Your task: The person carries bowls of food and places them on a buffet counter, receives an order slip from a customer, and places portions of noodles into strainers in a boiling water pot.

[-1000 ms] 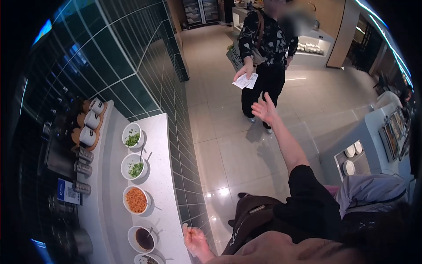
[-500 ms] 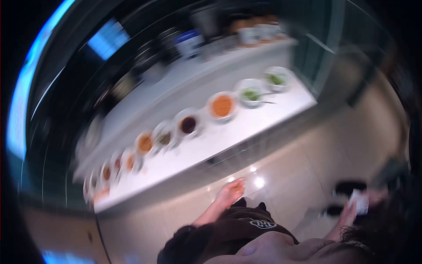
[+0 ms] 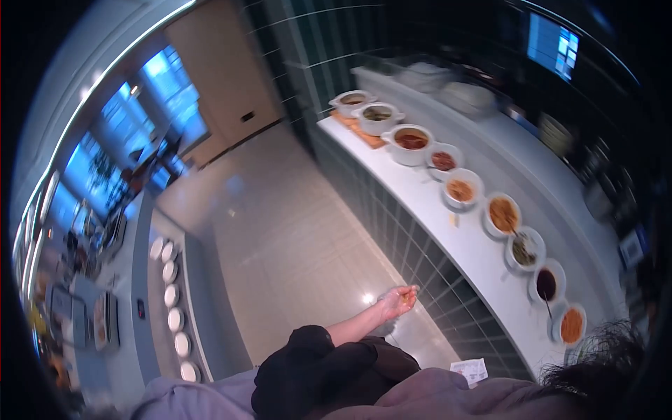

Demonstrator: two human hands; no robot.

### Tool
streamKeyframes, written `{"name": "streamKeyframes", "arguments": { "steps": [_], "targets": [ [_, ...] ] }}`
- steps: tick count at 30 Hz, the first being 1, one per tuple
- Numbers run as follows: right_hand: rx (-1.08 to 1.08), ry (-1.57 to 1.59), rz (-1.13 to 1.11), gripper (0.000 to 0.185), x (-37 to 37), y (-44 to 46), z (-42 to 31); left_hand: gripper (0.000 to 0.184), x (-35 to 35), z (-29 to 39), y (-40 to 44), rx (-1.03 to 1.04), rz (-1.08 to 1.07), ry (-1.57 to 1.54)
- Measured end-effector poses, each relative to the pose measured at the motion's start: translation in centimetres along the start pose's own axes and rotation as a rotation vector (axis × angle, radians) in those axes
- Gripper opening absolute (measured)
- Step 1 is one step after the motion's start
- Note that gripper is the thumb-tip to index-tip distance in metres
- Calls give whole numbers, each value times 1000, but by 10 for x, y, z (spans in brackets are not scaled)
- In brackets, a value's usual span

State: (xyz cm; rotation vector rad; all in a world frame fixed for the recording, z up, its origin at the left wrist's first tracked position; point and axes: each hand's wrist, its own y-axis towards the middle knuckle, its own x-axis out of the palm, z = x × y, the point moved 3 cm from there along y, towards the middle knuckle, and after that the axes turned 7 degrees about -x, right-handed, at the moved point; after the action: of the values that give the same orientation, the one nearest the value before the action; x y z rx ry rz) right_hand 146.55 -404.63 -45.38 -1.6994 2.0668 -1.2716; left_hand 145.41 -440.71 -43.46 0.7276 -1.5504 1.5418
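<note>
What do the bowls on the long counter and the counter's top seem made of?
The bowls look like glazed ceramic: white and smooth with soft highlights, though melamine is possible. The countertop seems polished stone or composite, being white, smooth and lightly glossy.

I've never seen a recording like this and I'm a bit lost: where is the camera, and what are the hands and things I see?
There is no robot here, just a person with bare hands. One camera on their head looks forward and down, so the edges look bent and their own body fills the bottom.

The left hand, reaching out from a black sleeve, is beside the counter, fingers loosely curled; I can't tell whether it holds anything. The right hand is hidden. Some printed paper shows near the bottom, but what supports it isn't visible.

On the counter stands a row of white bowls with orange, reddish, greenish and dark contents.
</note>
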Motion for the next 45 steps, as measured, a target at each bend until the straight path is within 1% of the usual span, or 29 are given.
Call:
{"name": "streamKeyframes", "arguments": {
  "steps": [3, 6, 7, 8, 9, 12, 14, 16, 17, 18, 19, 20, 21, 22, 23, 24, 25, 26, 27, 28, 29, 31, 33, 35, 37, 38, 40, 43, 45],
  "targets": [
    [-50, -139, -235, 30, 115, 7, 8, 17, -35, 88, -15, 233, 84, -146],
    [49, -385, -292, 30, 185, 33, 20, 17, -59, 159, -38, 412, 14, -226],
    [160, -507, -308, 31, 211, 38, 19, 18, -63, 180, -49, 462, 54, -242],
    [161, -553, -294, 32, 238, 39, 21, 16, -66, 200, -60, 514, 72, -274],
    [162, -599, -283, 33, 273, 5, 30, 13, -78, 214, -89, 568, 91, -307],
    [71, -679, -486, 32, 331, 40, 70, 12, -104, 271, -122, 715, 132, -423],
    [190, -719, -544, 32, 382, 90, 91, 11, -136, 307, -133, 805, 93, -527],
    [338, -771, -624, 31, 449, 147, 144, 10, -193, 350, -137, 860, -5, -632],
    [288, -803, -687, 30, 475, 165, 155, 10, -221, 365, -141, 897, 19, -705],
    [236, -834, -747, 29, 511, 161, 161, 10, -238, 384, -148, 929, 39, -771],
    [124, -817, -619, 29, 556, 123, 177, 10, -245, 391, -172, 971, 136, -800],
    [138, -710, -800, 30, 593, 133, 201, 9, -246, 402, -193, 1004, 249, -819],
    [124, -774, -821, 31, 632, 149, 226, 8, -246, 414, -208, 1023, 303, -835],
    [139, -831, -820, 26, 685, 128, 241, 7, -246, 433, -221, 1051, 352, -848],
    [129, -871, -886, 27, 732, 121, 264, 7, -248, 449, -236, 1087, 356, -825],
    [127, -761, -937, 26, 783, 105, 288, 7, -251, 464, -248, 1120, 360, -812],
    [115, -938, -1035, 26, 822, 124, 320, 8, -265, 476, -261, 1162, 331, -848],
    [130, -1002, -1161, 25, 866, 126, 345, 9, -279, 483, -268, 1199, 303, -895],
    [104, -868, -1144, 26, 914, 91, 361, 10, -282, 490, -279, 1213, 274, -821],
    [75, -940, -1222, 29, 958, 88, 388, 10, -286, 503, -289, 1231, 237, -738],
    [96, -938, -1225, 33, 997, 89, 414, 10, -294, 516, -292, 1265, 316, -810],
    [141, -797, -1260, 29, 1076, 57, 449, 11, -320, 549, -302, 1356, 470, -927],
    [137, -820, -1285, 32, 1133, 66, 492, 12, -369, 590, -306, 1376, 494, -979],
    [116, -866, -1291, 32, 1191, 72, 535, 13, -404, 661, -318, 1393, 471, -992],
    [109, -893, -1190, 32, 1228, 82, 567, 16, -418, 752, -323, 1376, 427, -976],
    [160, -877, -1165, 32, 1241, 95, 584, 17, -414, 802, -325, 1379, 317, -871],
    [201, -910, -1028, 34, 1270, 113, 605, 18, -386, 914, -325, 1366, 105, -664],
    [182, -846, -962, 33, 1318, 138, 622, 20, -340, 1078, -303, 1259, 137, -529],
    [130, -840, -904, 30, 1357, 158, 633, 21, -291, 1176, -277, 1148, 67, -427]
  ]
}}
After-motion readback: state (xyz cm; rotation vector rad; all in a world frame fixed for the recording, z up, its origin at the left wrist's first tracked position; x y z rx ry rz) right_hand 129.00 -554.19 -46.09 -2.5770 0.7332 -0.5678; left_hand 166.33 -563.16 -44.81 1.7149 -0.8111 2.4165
